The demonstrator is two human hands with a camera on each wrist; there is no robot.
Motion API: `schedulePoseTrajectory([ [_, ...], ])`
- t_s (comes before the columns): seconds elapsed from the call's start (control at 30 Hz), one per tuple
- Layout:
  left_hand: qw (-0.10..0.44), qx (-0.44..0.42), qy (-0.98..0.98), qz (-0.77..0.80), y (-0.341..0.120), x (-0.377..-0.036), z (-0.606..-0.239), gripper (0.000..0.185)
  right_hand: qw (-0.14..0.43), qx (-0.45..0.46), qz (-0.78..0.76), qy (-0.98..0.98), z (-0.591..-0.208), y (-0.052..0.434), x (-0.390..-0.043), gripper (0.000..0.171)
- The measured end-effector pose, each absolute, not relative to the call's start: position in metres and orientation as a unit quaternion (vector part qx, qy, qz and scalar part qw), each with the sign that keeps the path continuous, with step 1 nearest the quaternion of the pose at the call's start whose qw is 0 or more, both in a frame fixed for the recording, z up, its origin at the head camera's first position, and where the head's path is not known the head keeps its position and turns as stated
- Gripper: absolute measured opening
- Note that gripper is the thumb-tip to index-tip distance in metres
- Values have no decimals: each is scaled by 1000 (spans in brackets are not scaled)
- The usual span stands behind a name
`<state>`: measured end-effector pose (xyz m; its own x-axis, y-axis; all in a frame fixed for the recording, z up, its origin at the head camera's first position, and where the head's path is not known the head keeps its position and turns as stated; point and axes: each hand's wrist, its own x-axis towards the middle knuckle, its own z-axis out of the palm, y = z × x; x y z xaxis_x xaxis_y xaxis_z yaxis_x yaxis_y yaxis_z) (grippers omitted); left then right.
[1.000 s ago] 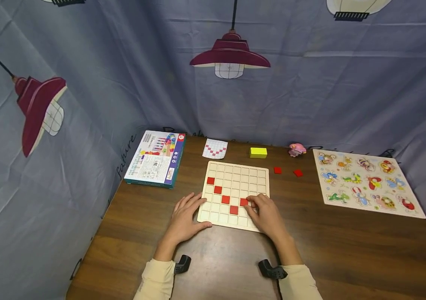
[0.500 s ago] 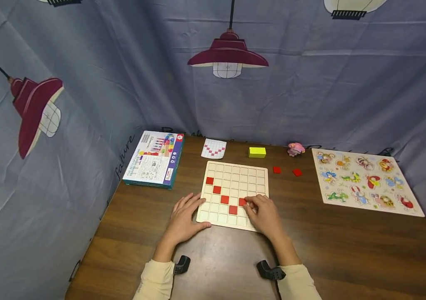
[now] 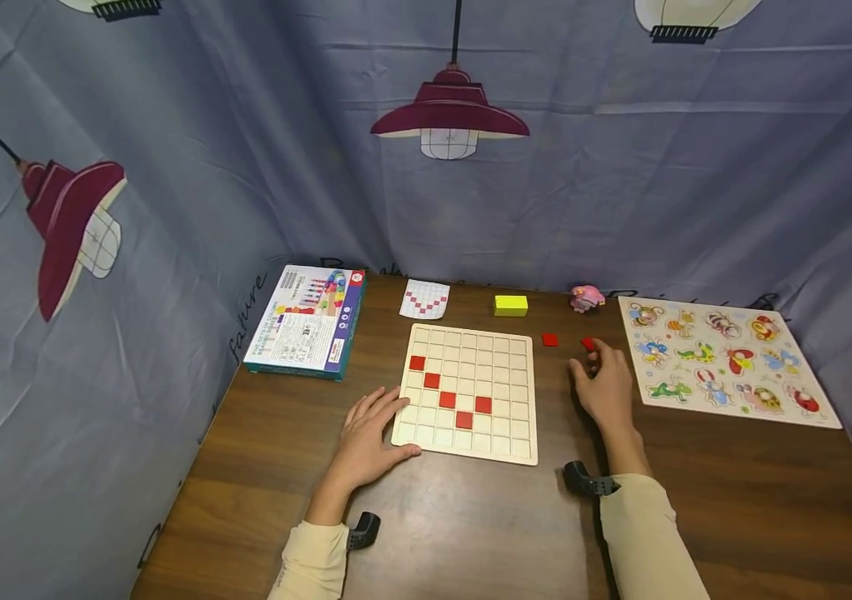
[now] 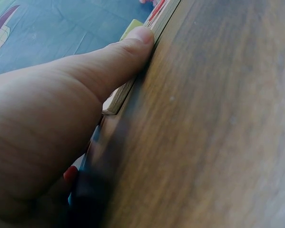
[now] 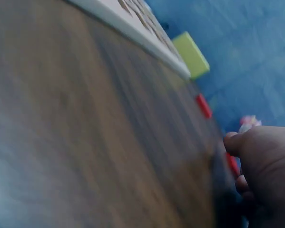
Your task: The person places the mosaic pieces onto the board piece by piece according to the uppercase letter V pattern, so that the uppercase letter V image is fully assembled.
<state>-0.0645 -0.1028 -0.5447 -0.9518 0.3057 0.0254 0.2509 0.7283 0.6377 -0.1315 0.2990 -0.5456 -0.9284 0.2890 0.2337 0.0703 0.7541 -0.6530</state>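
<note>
My left hand (image 3: 368,440) rests at the left side of a square wooden grid board (image 3: 504,435), fingers over its edge and thumb at the front corner. In the left wrist view the thumb (image 4: 128,50) lies against the board's side. Several red square tiles (image 3: 447,400) sit in the grid, most in a descending diagonal, with one tile (image 3: 483,405) stepping up on the right. Right of the board, my right hand (image 3: 608,396) reaches over a loose red tile (image 3: 587,343), thumb and fingers apart around it. A second loose tile (image 3: 549,340) lies to its left.
Behind the board are a paper card (image 3: 424,300) with a V of red squares, a yellow block (image 3: 510,306) and a small pink figure (image 3: 587,298). A boxed set (image 3: 304,321) lies at left, an insect puzzle board (image 3: 729,362) at right. A curtain backs the table.
My right hand has let go of the tile in the grid and moved right and away from me to the farther loose tile. My left hand stays at the board.
</note>
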Motion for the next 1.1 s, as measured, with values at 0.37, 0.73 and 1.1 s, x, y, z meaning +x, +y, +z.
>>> schedulePoseTrajectory([
  [0.37, 22, 161, 929, 333, -103, -65, -544, 81, 111, -149, 295, -937, -553, 318, -149, 43],
  [0.73, 32, 157, 928, 337, -103, -64, -547, 81, 125, -79, 285, -947, -557, 321, -134, 34],
  [1.1, 31, 162, 928, 335, -103, -65, -544, 80, 140, -58, 280, -948, -556, 316, -125, 31],
])
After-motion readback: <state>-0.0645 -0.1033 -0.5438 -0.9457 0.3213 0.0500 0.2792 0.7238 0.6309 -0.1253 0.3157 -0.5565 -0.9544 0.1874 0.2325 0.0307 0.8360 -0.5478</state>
